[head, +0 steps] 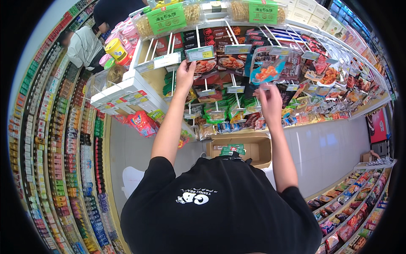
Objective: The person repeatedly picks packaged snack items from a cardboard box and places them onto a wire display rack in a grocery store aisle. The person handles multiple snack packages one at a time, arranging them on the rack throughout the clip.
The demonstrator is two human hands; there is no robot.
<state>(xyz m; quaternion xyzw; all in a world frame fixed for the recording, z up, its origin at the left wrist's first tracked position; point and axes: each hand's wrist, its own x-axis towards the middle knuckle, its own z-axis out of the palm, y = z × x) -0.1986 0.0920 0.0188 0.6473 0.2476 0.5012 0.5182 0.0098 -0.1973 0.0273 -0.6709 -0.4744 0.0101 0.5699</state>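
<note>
My left hand is raised to the hanging display, its fingertips at the lower left corner of a price tag holder. Whether they grip the holder or only touch it cannot be seen. Food pouches with a dish pictured on them hang just behind. My right hand is slightly blurred, with fingers bent and apart and no item visible in them. It is just below a blue and grey snack pouch, which hangs at a slant in front of darker packets.
An open cardboard box with green packets stands below the display. Bags of flat biscuits lie on the top shelf. Long stocked shelves run along the left. Another person is at the upper left; snack racks stand lower right.
</note>
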